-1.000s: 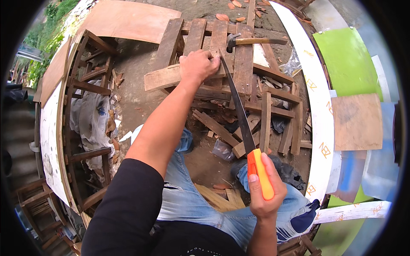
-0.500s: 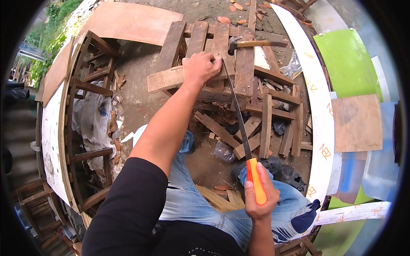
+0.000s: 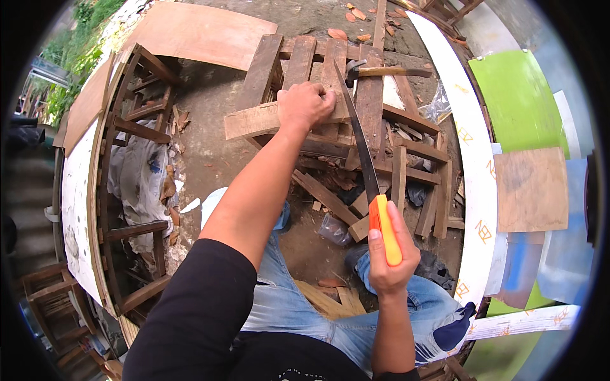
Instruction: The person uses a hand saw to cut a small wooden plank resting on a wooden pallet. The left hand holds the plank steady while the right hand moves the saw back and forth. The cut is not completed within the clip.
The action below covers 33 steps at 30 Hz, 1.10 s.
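My right hand grips the orange and yellow handle of a hand saw. The saw's long dark blade points away from me, its far part crossing at the right end of a short wooden board. My left hand is closed over that board and presses it onto a slatted wooden stand; the fingertips are partly hidden. A hammer with a wooden handle lies across the slats just beyond the blade.
Wood offcuts and small frames lie under and right of the stand. A wooden frame stands at the left, near a plywood sheet. A long white board runs along the right. My jeans-clad legs flank the work.
My right hand and the saw have moved forward, away from me, so the blade reaches farther past the board. My left hand stays on the board; the view has shifted slightly.
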Available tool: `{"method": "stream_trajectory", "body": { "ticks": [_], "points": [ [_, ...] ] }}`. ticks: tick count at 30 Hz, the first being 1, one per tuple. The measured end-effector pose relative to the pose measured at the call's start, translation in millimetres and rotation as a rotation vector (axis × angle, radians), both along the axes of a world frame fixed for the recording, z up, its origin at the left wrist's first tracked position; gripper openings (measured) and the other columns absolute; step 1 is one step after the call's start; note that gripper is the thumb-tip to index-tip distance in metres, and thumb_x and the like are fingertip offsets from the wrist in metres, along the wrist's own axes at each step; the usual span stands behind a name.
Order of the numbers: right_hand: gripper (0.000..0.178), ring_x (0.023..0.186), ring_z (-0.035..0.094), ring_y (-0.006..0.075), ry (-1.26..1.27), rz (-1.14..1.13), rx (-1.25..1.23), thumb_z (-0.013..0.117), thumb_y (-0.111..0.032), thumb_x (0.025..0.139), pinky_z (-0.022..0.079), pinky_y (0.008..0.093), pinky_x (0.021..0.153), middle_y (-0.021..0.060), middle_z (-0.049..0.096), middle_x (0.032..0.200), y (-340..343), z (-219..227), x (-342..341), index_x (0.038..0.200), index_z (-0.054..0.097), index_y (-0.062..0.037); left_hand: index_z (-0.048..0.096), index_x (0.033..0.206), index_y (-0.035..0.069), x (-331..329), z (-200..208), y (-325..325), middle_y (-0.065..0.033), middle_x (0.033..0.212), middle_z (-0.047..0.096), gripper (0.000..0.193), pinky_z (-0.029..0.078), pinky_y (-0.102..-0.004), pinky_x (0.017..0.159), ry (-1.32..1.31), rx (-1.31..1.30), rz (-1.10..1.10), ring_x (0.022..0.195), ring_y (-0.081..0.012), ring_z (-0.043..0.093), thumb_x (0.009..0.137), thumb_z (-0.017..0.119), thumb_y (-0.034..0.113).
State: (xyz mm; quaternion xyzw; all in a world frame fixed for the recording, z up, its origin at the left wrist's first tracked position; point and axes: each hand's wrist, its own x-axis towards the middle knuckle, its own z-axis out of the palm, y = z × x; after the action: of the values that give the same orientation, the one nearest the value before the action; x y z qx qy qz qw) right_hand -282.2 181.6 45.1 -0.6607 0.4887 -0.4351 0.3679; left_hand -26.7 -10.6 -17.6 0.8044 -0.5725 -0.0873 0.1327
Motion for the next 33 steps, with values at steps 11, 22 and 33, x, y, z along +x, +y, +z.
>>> {"method": "stream_trajectory", "body": {
  "ticks": [11, 22, 33],
  "points": [
    [0.048, 0.101, 0.070, 0.0197, -0.065, 0.008, 0.003, 0.067, 0.000, 0.089, 0.054, 0.0292, 0.089, 0.0223, 0.070, 0.122, -11.4, -9.7, 19.3, 0.135, 0.058, 0.0094, 0.080, 0.102, 0.020, -2.0, 3.1, 0.0, -0.0064, 0.108, 0.075, 0.045, 0.044, -0.0455, 0.093, 0.003, 0.018, 0.032, 0.108, -0.0255, 0.067, 0.092, 0.051, 0.053],
    [0.047, 0.103, 0.072, 0.0226, -0.027, 0.021, 0.036, 0.068, 0.001, 0.087, 0.055, 0.0289, 0.088, 0.0228, 0.071, 0.120, -11.4, -6.9, 19.1, 0.133, 0.060, 0.0082, 0.080, 0.098, 0.021, -0.1, -6.8, -0.2, -0.0052, 0.106, 0.075, 0.043, 0.044, -0.0443, 0.089, -0.024, -0.062, 0.014, 0.105, -0.0253, 0.068, 0.092, 0.053, 0.053],
    [0.049, 0.108, 0.071, 0.0270, 0.006, -0.039, 0.047, 0.069, -0.001, 0.085, 0.054, 0.0331, 0.095, 0.0251, 0.069, 0.123, 51.0, 13.6, -25.8, 0.131, 0.059, 0.0126, 0.079, 0.101, 0.017, -2.9, -3.4, 1.0, -0.0072, 0.108, 0.074, 0.044, 0.044, -0.0454, 0.094, 0.003, -0.061, 0.020, 0.108, -0.0279, 0.066, 0.093, 0.053, 0.051]
  ]
}}
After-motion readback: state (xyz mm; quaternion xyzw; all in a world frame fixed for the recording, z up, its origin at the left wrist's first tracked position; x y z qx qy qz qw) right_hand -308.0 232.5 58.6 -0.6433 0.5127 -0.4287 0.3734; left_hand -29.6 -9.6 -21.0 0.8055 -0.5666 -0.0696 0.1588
